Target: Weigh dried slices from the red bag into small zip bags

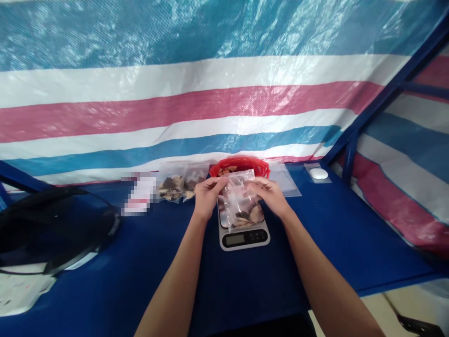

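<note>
A clear plastic zip bag (238, 196) hangs between my two hands, with brown and pale dried slices (249, 216) at its bottom. My left hand (206, 194) pinches its upper left side, and my right hand (268, 193) grips the upper right side. Below and behind the bag is a white digital kitchen scale (224, 244), its display (235, 239) facing me; I cannot read any digits. Whether the bag rests on the scale's plate I cannot tell. Just beyond my hands stands a red plastic bag (242, 162) with more dried pieces inside, partly hidden.
Filled clear bags (171, 187) lie left of my hands, near a blurred-out card (140, 194). Flat clear bags (289, 182) and a white earbud case (318, 173) are to the right. A black fan-like object (56, 229) and white power strip (24, 292) occupy the blue table's (157, 262) left.
</note>
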{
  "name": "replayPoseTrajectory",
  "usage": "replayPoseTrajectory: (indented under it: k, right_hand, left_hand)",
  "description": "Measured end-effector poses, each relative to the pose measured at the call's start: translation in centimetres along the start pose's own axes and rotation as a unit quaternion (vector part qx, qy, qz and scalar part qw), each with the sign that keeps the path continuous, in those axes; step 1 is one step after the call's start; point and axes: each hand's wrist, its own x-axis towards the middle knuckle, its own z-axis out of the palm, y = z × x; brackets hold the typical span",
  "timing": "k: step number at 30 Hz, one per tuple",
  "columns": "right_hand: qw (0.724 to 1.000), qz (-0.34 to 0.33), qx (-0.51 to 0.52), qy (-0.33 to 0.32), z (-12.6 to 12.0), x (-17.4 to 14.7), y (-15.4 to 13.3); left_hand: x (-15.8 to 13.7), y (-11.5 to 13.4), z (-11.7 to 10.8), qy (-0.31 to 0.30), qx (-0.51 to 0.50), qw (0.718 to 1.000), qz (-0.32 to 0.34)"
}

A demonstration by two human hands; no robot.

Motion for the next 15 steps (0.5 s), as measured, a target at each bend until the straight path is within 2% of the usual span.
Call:
replayPoseTrajectory:
  k: [4,8,12,15]
  right_hand:
    - [0.997,-0.010,-0.028,-0.071,0.1,-0.2,-0.2]
    - [0.992,-0.042,-0.083,-0.085,1.3,0.4,-0.6]
    - [0.993,-0.046,-0.082,-0.068,2.9,1.4,-1.6]
    - [0.994,-0.038,-0.076,-0.067,4.0,2.4,-2.4]
  left_hand:
    - [0.2,1.2,-0.5,0.021,-0.036,0.999,-0.009]
    - [0.5,2.9,-1.4,0.034,-0.028,0.999,-0.004]
    - [0.3,4.3,-3.4,0.045,0.063,0.997,0.025]
    - [0.2,5.4,-6.2,0.046,0.186,0.978,0.076]
